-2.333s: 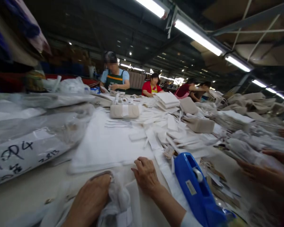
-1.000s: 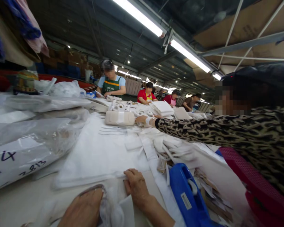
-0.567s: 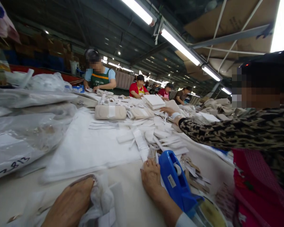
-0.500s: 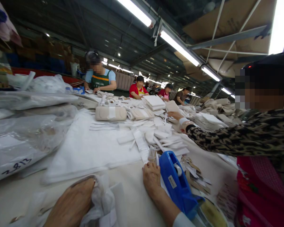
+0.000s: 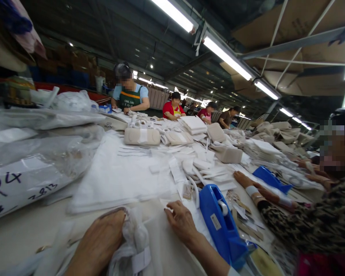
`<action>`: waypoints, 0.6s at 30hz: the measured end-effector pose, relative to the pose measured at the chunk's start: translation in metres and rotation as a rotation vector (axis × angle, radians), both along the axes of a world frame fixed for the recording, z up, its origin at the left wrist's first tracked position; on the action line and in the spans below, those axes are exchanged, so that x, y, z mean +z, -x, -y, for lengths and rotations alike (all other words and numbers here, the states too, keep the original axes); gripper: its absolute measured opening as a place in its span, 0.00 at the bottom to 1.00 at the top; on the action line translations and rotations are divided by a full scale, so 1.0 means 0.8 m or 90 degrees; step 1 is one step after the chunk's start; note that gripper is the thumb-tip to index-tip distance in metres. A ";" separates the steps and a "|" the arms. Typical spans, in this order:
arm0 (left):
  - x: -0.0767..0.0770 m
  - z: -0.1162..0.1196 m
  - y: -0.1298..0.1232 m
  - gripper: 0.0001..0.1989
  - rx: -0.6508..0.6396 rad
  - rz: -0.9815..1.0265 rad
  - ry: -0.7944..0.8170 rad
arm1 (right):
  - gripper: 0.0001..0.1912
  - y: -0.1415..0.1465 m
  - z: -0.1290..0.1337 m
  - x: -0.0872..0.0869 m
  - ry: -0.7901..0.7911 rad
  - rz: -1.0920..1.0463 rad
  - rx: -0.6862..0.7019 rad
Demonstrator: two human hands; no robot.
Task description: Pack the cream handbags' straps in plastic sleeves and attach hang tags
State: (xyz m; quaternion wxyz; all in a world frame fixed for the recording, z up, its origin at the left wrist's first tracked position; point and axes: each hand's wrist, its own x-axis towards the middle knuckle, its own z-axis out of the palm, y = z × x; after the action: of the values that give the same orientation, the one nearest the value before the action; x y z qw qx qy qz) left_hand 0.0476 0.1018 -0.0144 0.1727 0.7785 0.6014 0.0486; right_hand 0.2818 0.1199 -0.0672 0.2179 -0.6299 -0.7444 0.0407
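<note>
My left hand [image 5: 103, 235] is at the lower left, pressed over a soft bundle in white, see-through wrapping [image 5: 138, 235]. Its fingertips are hidden behind the back of the hand and the wrapping. Low in the middle, my right hand [image 5: 182, 222] is bent at the fingers, the tips pinched together. A small see-through piece, apparently clear tape [image 5: 164, 205], shows faintly at them. Just right of this hand stands a blue tape dispenser [image 5: 218, 224], with a roll of tape [image 5: 263, 260] at its near end.
A stack of white sheets [image 5: 117, 180] lies ahead, with beige folded pieces [image 5: 142, 137] behind. Marked plastic bags [image 5: 40, 172] fill the left. A co-worker's patterned sleeve [image 5: 299, 214] and hand reach in from the right, near a second blue dispenser [image 5: 270, 179]. Several people work farther back.
My right hand has moved left, away from the blue dispenser. The co-worker's arm on the right has drawn back from the beige piece, and a second blue dispenser now shows.
</note>
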 end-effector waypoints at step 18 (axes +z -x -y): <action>0.003 0.001 0.004 0.14 -0.003 -0.003 -0.012 | 0.23 0.046 -0.013 -0.021 0.181 -0.330 -0.075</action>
State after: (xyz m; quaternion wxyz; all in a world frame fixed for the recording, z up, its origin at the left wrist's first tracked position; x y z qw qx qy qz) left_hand 0.0447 0.1010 -0.0122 0.1642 0.7816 0.5995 0.0522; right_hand 0.2451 0.1299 -0.0843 0.3124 -0.6650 -0.6129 0.2908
